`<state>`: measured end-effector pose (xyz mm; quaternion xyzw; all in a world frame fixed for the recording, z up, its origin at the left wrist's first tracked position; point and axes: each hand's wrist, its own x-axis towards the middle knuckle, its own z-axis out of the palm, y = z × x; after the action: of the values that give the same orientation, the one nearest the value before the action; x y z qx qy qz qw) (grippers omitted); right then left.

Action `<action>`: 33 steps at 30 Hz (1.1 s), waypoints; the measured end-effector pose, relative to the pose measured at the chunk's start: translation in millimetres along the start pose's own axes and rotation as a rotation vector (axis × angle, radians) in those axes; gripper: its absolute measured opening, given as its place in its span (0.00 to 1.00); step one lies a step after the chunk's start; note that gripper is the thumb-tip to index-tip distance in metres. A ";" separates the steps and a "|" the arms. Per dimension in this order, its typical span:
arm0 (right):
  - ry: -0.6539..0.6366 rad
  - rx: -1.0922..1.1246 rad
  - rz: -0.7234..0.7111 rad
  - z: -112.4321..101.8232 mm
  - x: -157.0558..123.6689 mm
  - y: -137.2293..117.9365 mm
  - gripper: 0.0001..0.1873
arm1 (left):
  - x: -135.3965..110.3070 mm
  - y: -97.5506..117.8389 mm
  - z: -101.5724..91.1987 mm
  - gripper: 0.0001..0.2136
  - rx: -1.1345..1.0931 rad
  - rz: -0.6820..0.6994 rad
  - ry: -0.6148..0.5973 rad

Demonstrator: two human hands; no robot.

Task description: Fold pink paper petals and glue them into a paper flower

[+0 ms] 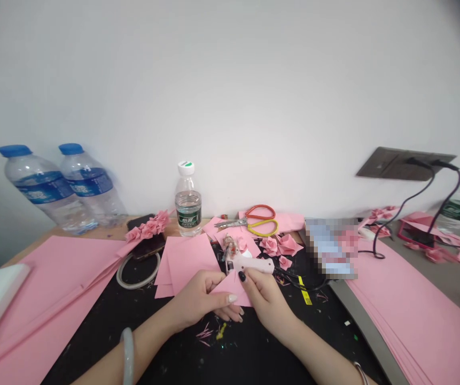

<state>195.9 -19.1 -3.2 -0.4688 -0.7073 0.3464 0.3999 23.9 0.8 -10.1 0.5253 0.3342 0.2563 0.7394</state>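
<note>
Between both hands is a folded piece of pink paper (230,289), roughly triangular. My left hand (209,297) grips its left side, thumb on top and fingers beneath. The right edge is pinched by my right hand (259,289), its dark-nailed thumb lying on the paper. Just beyond them a white glue gun (254,263) lies on the black mat, its nozzle end partly hidden by a clump of residue. Small folded pink paper roses (270,246) sit to the right of it, and square pink sheets (189,262) lie behind my left hand.
Scissors (259,222) with red and yellow handles lie near the wall, beside a small water bottle (188,206). Two large bottles (89,182) stand at the left. Big pink sheets (422,310) cover the right side, near a blurred-out screen (329,248) and cables (404,206) from a wall socket.
</note>
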 end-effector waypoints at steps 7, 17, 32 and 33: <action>-0.083 0.133 0.062 -2.5 0.9 1.3 0.20 | -0.7 -0.1 -0.3 0.09 -0.029 -0.006 -0.042; -0.170 0.322 0.140 -0.5 0.5 -3.1 0.19 | -4.5 1.0 -1.0 0.07 -0.060 -0.076 -0.188; -0.052 0.636 0.250 5.2 4.2 10.0 0.16 | 5.0 -2.1 -6.2 0.08 0.101 0.192 0.145; -0.068 0.645 0.253 5.6 4.0 9.8 0.17 | 5.1 -2.3 -5.8 0.08 0.156 0.205 0.168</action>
<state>193.7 -12.8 -13.2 -0.3904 -0.5106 0.6146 0.4574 22.8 7.3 -14.7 0.5892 0.3584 0.3467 0.6357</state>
